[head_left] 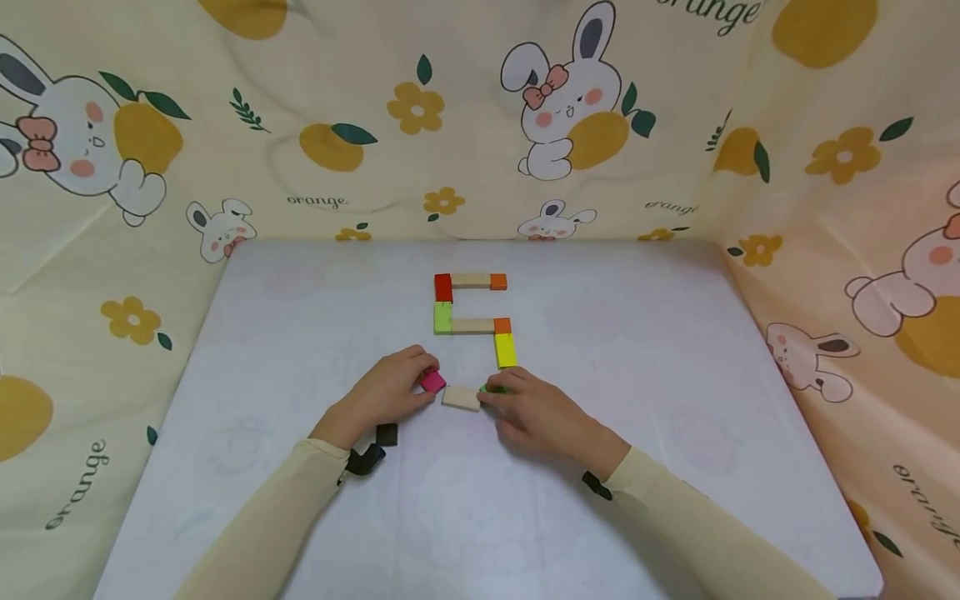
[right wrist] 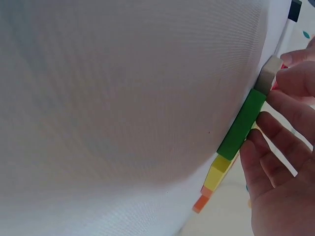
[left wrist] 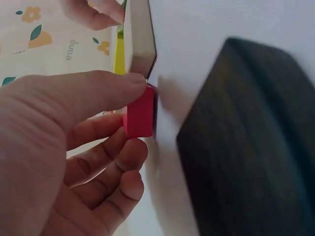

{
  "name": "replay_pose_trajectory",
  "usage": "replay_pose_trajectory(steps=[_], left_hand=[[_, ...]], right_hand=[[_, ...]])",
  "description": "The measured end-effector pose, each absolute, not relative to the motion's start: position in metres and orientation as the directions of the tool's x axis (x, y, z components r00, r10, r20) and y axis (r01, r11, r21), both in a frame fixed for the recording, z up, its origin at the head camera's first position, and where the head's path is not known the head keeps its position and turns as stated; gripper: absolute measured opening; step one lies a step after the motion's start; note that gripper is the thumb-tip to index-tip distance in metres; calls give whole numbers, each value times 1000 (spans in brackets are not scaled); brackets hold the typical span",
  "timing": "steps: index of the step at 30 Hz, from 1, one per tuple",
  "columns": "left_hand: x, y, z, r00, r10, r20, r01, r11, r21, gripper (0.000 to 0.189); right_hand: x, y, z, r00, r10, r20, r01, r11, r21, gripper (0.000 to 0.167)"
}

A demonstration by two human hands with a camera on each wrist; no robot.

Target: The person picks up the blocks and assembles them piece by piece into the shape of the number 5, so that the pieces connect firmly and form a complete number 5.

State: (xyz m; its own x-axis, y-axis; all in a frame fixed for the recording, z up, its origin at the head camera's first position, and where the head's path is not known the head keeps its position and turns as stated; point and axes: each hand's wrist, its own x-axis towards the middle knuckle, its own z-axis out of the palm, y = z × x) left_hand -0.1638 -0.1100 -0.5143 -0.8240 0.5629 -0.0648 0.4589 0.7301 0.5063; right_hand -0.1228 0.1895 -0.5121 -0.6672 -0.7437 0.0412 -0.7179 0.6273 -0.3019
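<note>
My left hand (head_left: pixel 386 387) pinches a pink block (head_left: pixel 432 382) between thumb and fingers; in the left wrist view the thumb lies along its top edge. A plain wooden block (head_left: pixel 461 398) lies just right of it, one end close to the pink block (left wrist: pixel 140 115). At the other end, my right hand (head_left: pixel 543 417) has its fingers curled about a green block (right wrist: pixel 242 125), mostly covered in the head view. That green block meets the wooden block (right wrist: pixel 268 76) at one end and the yellow block (right wrist: pixel 216 172) near the other.
Beyond the hands, a red block (head_left: pixel 443 287), a lime block (head_left: pixel 442 318), plain wooden blocks (head_left: pixel 471 282) and orange blocks (head_left: pixel 498 282) join the yellow block (head_left: pixel 506 350) in an angular line. A black block (head_left: pixel 387 434) lies beside the left wrist on the white table (head_left: pixel 637 350).
</note>
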Motion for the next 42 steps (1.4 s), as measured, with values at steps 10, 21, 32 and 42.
replay_pose_trajectory(steps=[10,21,32,42], left_hand=[[-163,-108,-522,-823,565,-57,470,733,491,38],[-144,-156,-497,-790,599,-129,387,651,653,60],[-112,-187,-509,-731,661,-171,393,612,686,46],[-111,-186,-515,-741,655,-144,421,621,661,38]], right_hand=[[-121,187,-513,-659,-750,51,-727,619,-297,42],[-122,186,-511,-665,-746,37,-720,628,-295,43],[-120,189,-509,-675,-736,49,-714,635,-295,43],[-120,188,-511,-679,-734,36,-710,642,-289,45]])
